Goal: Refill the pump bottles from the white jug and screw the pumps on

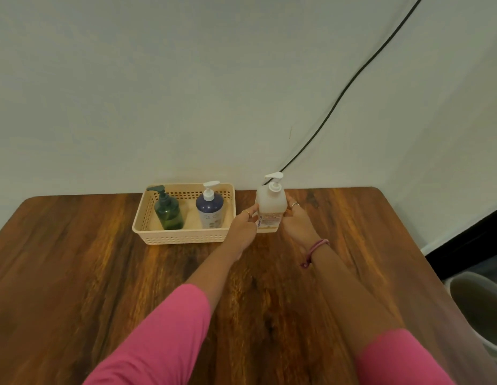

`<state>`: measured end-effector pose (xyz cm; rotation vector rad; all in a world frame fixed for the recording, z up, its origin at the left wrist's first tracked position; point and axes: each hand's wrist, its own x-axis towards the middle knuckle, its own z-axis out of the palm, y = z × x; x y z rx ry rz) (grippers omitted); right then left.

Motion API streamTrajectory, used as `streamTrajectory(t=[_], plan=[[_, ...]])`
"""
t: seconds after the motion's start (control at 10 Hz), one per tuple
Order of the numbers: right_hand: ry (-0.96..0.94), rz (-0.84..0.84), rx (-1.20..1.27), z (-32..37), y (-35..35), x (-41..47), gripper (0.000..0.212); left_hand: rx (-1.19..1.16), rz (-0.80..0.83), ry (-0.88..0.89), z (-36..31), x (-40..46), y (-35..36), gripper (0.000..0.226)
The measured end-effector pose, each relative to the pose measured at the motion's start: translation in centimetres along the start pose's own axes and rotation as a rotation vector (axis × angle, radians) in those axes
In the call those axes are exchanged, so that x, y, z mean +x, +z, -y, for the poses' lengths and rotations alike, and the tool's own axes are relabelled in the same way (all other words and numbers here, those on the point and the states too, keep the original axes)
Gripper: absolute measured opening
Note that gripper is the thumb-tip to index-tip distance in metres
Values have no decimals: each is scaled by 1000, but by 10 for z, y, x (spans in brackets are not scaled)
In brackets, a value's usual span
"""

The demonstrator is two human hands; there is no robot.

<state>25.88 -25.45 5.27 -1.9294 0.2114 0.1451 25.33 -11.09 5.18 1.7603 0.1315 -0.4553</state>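
Just left of the frame's centre, a cream perforated basket [183, 237] sits on the wooden table [75, 273] against the wall. In its left half stands a green pump bottle [169, 213], upright, with a dark pump on top. In its right half stands a blue pump bottle [210, 211] with a white pump, also upright.

Just right of the basket, at the frame's centre, a white pump bottle [270, 208] stands upright outside it, near the table's far edge. Its long axis is vertical and its white pump head points toward the upper right. The left hand [241, 229] presses its fingertips against the bottle's left side, just beside the basket's right wall. The right hand [297, 222] closes on the bottle's right side, a ring showing on one finger and a pink bracelet [318, 245] on the wrist. So the two hands are apart, with the bottle clamped between them.

Both arms are stretched far forward, and the bottle lies straight ahead of both hands, about equally near to each. No white jug is in view, so the refill source cannot be placed. A black cable [353, 79] runs down the wall from the upper right to behind the bottle.
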Motion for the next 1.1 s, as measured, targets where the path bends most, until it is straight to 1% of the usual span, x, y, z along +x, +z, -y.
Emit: streamTrajectory(t=[0.2, 0.6, 0.8, 0.9, 1.0, 1.1], plan=[[39, 23, -7, -20, 1, 25, 65, -27, -5, -43, 7, 25, 7, 72], [40, 36, 26, -43, 9, 39, 72, -45, -14, -75, 21, 43, 15, 71], [48, 61, 33, -52, 10, 43, 82, -53, -27, -54, 19, 40, 18, 68], [72, 56, 5, -39, 8, 32, 83, -53, -38, -56, 12, 31, 19, 64], [71, 14, -28, -25, 5, 16, 80, -3, -59, -32, 10, 20, 16, 62], [70, -52, -10, -14, 4, 3, 78, -31, -83, -39, 6, 8, 14, 61]])
